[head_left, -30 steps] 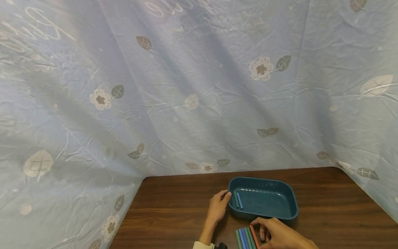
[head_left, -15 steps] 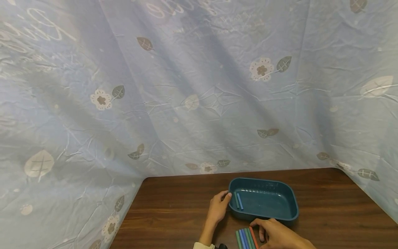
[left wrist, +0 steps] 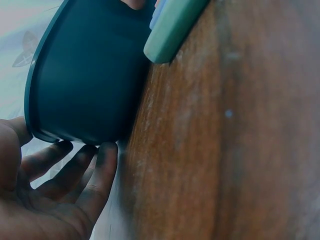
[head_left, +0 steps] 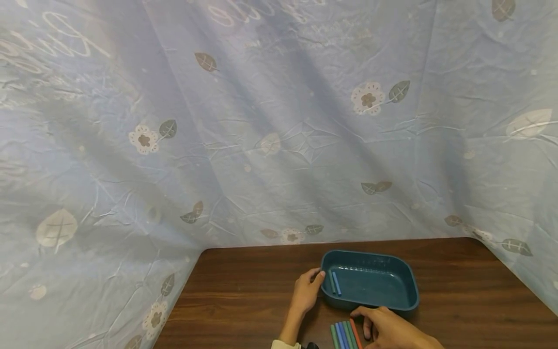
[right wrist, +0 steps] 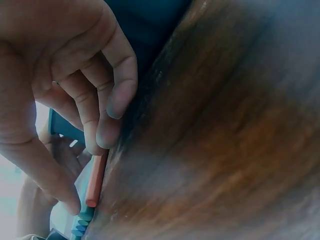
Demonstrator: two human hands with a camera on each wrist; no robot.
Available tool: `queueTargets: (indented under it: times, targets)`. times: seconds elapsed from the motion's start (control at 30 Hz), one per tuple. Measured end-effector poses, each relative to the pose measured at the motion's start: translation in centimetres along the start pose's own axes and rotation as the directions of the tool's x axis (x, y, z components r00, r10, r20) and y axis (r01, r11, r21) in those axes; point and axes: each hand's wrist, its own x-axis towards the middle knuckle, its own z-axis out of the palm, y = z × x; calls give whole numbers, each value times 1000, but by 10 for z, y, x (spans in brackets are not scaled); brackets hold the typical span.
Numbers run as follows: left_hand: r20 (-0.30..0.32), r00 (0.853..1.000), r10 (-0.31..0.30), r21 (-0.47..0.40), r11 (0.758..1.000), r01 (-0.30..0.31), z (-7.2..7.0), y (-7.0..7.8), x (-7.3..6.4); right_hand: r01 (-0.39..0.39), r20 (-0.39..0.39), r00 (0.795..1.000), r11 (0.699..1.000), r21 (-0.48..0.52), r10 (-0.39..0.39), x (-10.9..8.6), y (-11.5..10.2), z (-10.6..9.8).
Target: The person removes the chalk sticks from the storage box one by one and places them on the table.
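A teal rectangular plastic tray (head_left: 375,286) stands on the table, with a green chalk stick (head_left: 332,282) and a blue chalk stick (head_left: 336,284) lying inside at its left end. My left hand (head_left: 307,291) holds that end, thumb at the rim and fingertips (left wrist: 107,150) against the outer wall. In front of the tray, several green and blue chalk sticks (head_left: 342,334) lie side by side. A red chalk stick (head_left: 356,333) closes the row on the right. My right hand (head_left: 388,327) holds it between thumb and fingers, seen closer in the right wrist view.
The dark wooden table (head_left: 244,286) reaches back to a light blue curtain (head_left: 283,145) printed with leaves and flowers. Its cloth also hangs along the left and right sides. The right hand is close to the tray's front wall.
Both hands, the tray and the chalk sticks stay practically in place. The head view has shifted very slightly.
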Motion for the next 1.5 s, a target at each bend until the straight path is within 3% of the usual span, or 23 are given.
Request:
queueTargets:
  times: [0.4, 0.63, 0.9, 1.2, 1.4, 1.5]
  targets:
    - [10, 1000, 8, -8, 1000, -8, 0, -1, -1, 113, 2, 994, 993, -22, -113, 2, -8, -1]
    - [11, 1000, 10, -10, 1000, -10, 0, -2, -2, 115, 12, 993, 993, -27, -114, 3, -22, 0]
    - [2, 1000, 24, 3, 1000, -24, 0, -3, -1, 178, -10, 983, 978, -111, -181, 4, -35, -1]
    - [2, 999, 37, 7, 999, -37, 0, -3, -3, 118, -96, 987, 986, -120, -130, 7, -47, -18]
    - [14, 999, 29, -18, 999, -28, -1, -6, -2, 122, -155, 977, 978, -170, -148, 14, -45, -34]
    - [1, 997, 81, 1, 997, -81, 0, -11, -2, 115, -179, 973, 975, -188, -149, 17, -42, -39]
